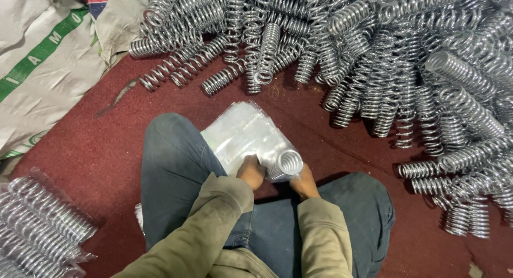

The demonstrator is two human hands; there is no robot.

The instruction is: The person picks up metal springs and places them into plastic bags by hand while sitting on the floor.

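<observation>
A dark red carpeted floor (112,149) carries everything here. A big heap of shiny metal coil springs (374,59) covers it beyond the person's knees (171,144) and down the far right side. Left of the heap lies a white woven sack (43,69) with a green stripe. Near the left knee, at the bottom corner, rests a pile of springs wrapped in clear plastic (37,224).

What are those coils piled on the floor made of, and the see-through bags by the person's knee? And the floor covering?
Coils: apparently steel wire with a bright plated or polished finish, given the silvery glints. Bags: thin clear plastic film, glossy and wrinkled, with the trouser leg showing faintly through. Floor covering: seems to be dark red carpet or felt, matt and finely textured. The coil between the left hand and right hand looks the same metal.
</observation>
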